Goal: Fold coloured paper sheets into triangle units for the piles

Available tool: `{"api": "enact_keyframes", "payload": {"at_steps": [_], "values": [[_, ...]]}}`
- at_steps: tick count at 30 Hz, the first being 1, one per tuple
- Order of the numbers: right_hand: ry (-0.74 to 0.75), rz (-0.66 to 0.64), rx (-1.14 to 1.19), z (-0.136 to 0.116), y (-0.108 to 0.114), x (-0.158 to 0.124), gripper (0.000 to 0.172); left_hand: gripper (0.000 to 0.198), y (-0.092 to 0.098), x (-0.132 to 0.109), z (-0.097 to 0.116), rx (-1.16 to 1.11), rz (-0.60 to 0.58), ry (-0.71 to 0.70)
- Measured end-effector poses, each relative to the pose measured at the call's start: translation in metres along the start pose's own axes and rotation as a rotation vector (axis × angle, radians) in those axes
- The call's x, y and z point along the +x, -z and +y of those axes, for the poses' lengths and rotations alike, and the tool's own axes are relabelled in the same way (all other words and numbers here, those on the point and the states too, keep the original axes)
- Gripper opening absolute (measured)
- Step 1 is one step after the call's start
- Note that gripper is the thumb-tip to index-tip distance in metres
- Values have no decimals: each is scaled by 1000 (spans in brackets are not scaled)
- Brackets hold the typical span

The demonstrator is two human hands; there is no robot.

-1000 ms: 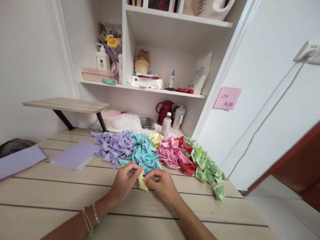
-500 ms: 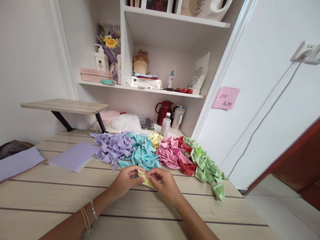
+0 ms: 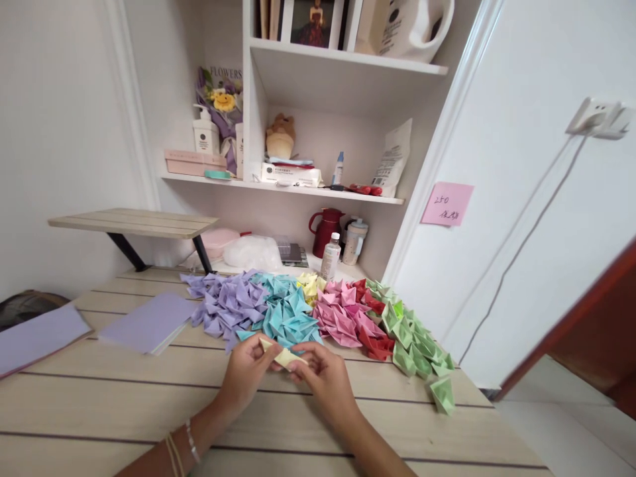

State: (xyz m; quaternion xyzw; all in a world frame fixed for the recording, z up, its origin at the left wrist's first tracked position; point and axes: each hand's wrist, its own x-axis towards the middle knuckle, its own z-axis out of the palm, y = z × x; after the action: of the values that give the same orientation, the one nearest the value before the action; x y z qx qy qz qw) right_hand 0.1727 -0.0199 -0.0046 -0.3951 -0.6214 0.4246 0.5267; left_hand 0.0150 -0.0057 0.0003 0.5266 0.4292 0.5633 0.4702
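Head view shows your left hand (image 3: 246, 368) and right hand (image 3: 325, 374) both gripping one folded pale-yellow paper (image 3: 284, 356), pinched between thumb and fingers at either end. You have it tilted, its left end higher than its right, above the surface (image 3: 258, 424) and just on your side of the blue folded papers (image 3: 291, 318). Your left wrist wears bracelets (image 3: 191, 440).

Across the far part of the surface, heaps sorted by colour sit side by side: purple folded papers (image 3: 233, 301) to the left of the blue, a small group of yellow folded papers (image 3: 312, 286) behind, then pink folded papers (image 3: 340, 315), red folded papers (image 3: 375, 344) and green folded papers (image 3: 412, 334) toward your right. One green piece (image 3: 442, 395) lies nearest you on that side. To your left rest flat purple sheets (image 3: 146, 321), near the purple heap, and another purple stack (image 3: 40, 338) farther out.
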Motion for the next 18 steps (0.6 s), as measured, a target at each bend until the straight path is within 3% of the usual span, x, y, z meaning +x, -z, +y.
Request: {"api": "enact_keyframes", "payload": {"at_steps": [5, 8, 11, 14, 18], "values": [[178, 6, -177, -1, 15, 1, 18, 28, 5, 7, -2, -167, 9, 70], [269, 165, -314, -3, 24, 7, 19, 38, 6, 7, -4, -210, -6, 71], [284, 267, -469, -12, 25, 19, 26, 35, 2, 0, -8, -165, -37, 31], [347, 198, -759, -27, 9, 30, 45, 26, -5, -8, -13, -52, -137, -6], [543, 69, -975, -48, -49, 44, 50, 26, -8, -9, -17, -48, -159, 5]]}}
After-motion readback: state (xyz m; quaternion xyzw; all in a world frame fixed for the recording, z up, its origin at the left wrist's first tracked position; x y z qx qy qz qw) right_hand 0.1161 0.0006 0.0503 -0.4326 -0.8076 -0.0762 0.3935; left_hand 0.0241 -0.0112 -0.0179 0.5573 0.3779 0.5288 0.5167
